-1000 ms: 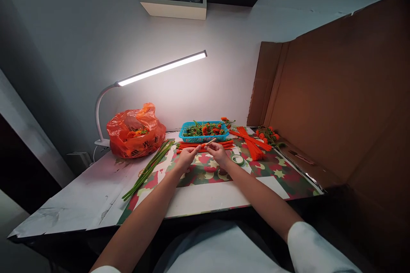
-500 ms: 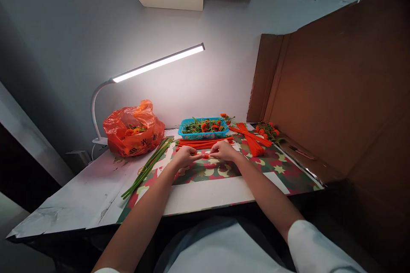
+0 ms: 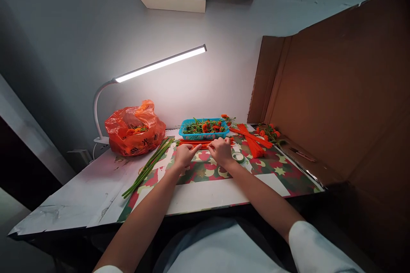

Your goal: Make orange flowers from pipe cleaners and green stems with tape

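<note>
My left hand (image 3: 186, 154) and my right hand (image 3: 221, 151) are close together above the patterned mat, fingers closed in a pinch. Between their fingertips runs a short orange-red fuzzy stem, like a pipe cleaner (image 3: 204, 146). Just beyond the hands lies a row of similar red-orange pipe cleaners (image 3: 192, 141), partly hidden by them. A small roll of pale green tape (image 3: 238, 161) rests beside my right wrist. Further right, two orange pipe cleaner bundles (image 3: 253, 143) lie crossed.
A blue basket (image 3: 205, 136) of orange flowers and green stems stands at the back. Left are green stems (image 3: 149, 167), an orange plastic bag (image 3: 137, 136) and a lit desk lamp (image 3: 160, 65). More orange flowers (image 3: 269, 131) lie near the cardboard wall (image 3: 333, 72) on the right.
Both hands have moved slightly away from me, toward the row of pipe cleaners, still pinching. The tape roll now shows beside my right wrist. The view has shifted a little.
</note>
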The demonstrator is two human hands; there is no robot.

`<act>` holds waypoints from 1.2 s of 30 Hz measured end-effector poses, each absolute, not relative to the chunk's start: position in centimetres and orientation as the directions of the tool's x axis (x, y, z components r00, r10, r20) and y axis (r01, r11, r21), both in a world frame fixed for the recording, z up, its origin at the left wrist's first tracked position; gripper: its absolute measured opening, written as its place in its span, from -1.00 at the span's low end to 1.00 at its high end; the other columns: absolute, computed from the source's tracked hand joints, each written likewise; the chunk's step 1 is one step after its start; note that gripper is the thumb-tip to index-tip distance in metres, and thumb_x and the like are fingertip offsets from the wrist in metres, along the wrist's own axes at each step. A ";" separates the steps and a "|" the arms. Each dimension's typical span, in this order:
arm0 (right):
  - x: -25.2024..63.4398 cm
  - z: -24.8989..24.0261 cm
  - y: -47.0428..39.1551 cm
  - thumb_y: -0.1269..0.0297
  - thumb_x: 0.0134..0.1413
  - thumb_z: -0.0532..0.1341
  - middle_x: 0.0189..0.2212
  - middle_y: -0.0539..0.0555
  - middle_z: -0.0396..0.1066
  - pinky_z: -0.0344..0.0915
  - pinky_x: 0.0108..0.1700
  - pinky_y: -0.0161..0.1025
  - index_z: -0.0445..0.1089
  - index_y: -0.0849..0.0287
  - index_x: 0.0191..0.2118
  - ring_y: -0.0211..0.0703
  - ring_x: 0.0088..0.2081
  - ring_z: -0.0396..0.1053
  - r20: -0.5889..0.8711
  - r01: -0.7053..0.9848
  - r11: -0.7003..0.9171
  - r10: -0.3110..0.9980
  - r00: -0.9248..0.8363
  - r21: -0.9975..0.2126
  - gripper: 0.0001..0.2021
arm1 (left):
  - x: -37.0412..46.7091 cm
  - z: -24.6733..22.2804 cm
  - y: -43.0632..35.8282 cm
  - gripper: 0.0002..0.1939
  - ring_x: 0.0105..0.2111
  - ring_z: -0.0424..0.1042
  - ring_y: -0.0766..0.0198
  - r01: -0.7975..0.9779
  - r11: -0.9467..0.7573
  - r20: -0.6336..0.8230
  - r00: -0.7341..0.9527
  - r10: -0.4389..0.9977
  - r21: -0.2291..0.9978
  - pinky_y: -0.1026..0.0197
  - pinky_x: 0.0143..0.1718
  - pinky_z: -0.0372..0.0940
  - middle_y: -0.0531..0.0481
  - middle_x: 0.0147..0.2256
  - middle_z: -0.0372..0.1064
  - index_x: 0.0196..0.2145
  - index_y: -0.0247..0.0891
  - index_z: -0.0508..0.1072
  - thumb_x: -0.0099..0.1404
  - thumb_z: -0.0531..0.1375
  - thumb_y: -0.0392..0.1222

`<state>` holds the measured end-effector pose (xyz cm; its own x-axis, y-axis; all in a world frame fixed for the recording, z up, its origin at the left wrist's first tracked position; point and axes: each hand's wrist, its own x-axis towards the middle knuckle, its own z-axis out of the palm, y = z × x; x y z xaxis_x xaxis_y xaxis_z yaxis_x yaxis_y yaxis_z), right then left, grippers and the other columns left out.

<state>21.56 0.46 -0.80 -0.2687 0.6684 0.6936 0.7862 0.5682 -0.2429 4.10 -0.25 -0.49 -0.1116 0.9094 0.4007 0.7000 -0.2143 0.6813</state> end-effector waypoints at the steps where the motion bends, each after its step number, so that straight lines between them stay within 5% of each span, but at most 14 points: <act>1: 21.4 -0.9 0.5 0.30 0.13 0.13 -0.47 0.08 0.47 -0.07 -0.16 -0.13 0.46 0.18 -0.43 -0.15 -0.32 0.27 0.699 0.760 0.586 0.668 -0.256 -0.281 -0.80 | 4.0 -0.6 -0.2 -0.41 -0.68 -0.09 0.42 0.670 -0.207 0.391 -0.135 0.910 0.713 0.27 -0.60 -0.19 0.14 -0.75 -0.14 -0.77 -0.23 0.00 0.05 0.14 0.26; 4: 21.1 -1.2 0.5 0.24 0.09 0.16 -0.47 0.09 0.48 0.03 -0.15 -0.14 0.49 0.16 -0.42 -0.14 -0.32 0.30 0.684 0.602 0.641 0.701 -0.203 -0.477 -0.80 | 3.8 -0.7 -0.1 -0.40 -0.68 -0.13 0.43 0.578 -0.173 0.339 -0.191 0.921 0.797 0.25 -0.60 -0.21 0.15 -0.74 -0.17 -0.77 -0.21 -0.03 0.03 0.15 0.27; 8: 21.0 -1.2 1.1 0.05 -0.04 0.22 -0.43 0.10 0.49 0.20 -0.25 -0.21 0.51 0.18 -0.38 -0.13 -0.34 0.36 0.502 0.144 0.530 0.843 -0.191 -0.835 -0.72 | 3.8 -0.7 0.1 -0.40 -0.68 -0.19 0.44 0.424 -0.164 0.263 -0.186 0.947 0.891 0.25 -0.61 -0.24 0.18 -0.73 -0.22 -0.73 -0.20 -0.05 0.03 0.12 0.31; 11: 21.5 -0.7 1.5 -0.03 -0.20 0.29 -0.48 0.06 0.47 0.22 -0.28 -0.23 0.52 0.20 -0.40 -0.15 -0.37 0.36 0.339 -0.055 0.338 0.893 -0.296 -0.940 -0.64 | 3.9 -0.6 0.1 -0.42 -0.68 -0.18 0.45 0.291 -0.207 0.239 -0.078 0.968 0.934 0.27 -0.62 -0.24 0.19 -0.71 -0.20 -0.70 -0.20 -0.03 0.02 0.12 0.32; 14: 22.5 0.2 1.8 -0.02 -0.32 0.35 -0.55 0.05 0.44 0.21 -0.32 -0.26 0.52 0.23 -0.46 -0.20 -0.42 0.34 0.256 -0.039 0.260 0.893 -0.371 -0.965 -0.63 | 3.7 -0.4 -0.1 -0.43 -0.67 -0.16 0.46 0.270 -0.297 0.296 0.046 0.954 0.916 0.29 -0.62 -0.22 0.18 -0.69 -0.19 -0.71 -0.21 -0.01 0.01 0.14 0.29; 20: 24.2 0.7 2.1 0.04 -0.44 0.42 -0.58 0.08 0.45 0.14 -0.45 -0.29 0.53 0.26 -0.53 -0.22 -0.51 0.30 0.206 0.211 0.317 0.883 -0.423 -0.925 -0.64 | 2.6 0.1 -0.4 -0.42 -0.64 -0.16 0.46 0.506 -0.409 0.325 0.250 0.912 0.759 0.29 -0.60 -0.24 0.17 -0.69 -0.19 -0.75 -0.24 0.02 -0.02 0.19 0.24; 26: 23.6 0.2 1.5 0.07 -0.17 0.33 -0.55 0.06 0.49 0.09 -0.25 -0.22 0.53 0.16 -0.54 -0.22 -0.45 0.34 0.379 0.599 0.470 0.882 -0.281 -0.649 -0.76 | 2.6 -0.2 -0.3 -0.40 -0.65 -0.19 0.44 0.712 -0.334 0.303 0.176 0.937 0.618 0.27 -0.61 -0.25 0.18 -0.72 -0.21 -0.77 -0.24 0.00 -0.06 0.21 0.26; 30: 22.6 0.0 0.9 0.14 0.02 0.23 -0.53 0.02 0.49 -0.04 -0.14 -0.15 0.50 0.12 -0.54 -0.21 -0.38 0.33 0.577 0.727 0.488 0.802 -0.155 -0.484 -0.76 | 3.4 -0.2 -0.3 -0.37 -0.66 -0.15 0.42 0.721 -0.256 0.340 0.030 0.940 0.644 0.26 -0.60 -0.21 0.16 -0.75 -0.17 -0.78 -0.23 -0.01 -0.05 0.17 0.32; 36: 21.9 -0.7 0.5 0.22 0.13 0.16 -0.48 0.04 0.49 -0.13 -0.15 -0.16 0.49 0.13 -0.48 -0.22 -0.36 0.29 0.699 0.746 0.565 0.689 -0.191 -0.353 -0.75 | 3.5 -0.6 0.1 -0.36 -0.67 -0.13 0.42 0.634 -0.197 0.327 -0.094 0.940 0.748 0.26 -0.59 -0.18 0.16 -0.74 -0.17 -0.77 -0.22 -0.03 -0.04 0.15 0.35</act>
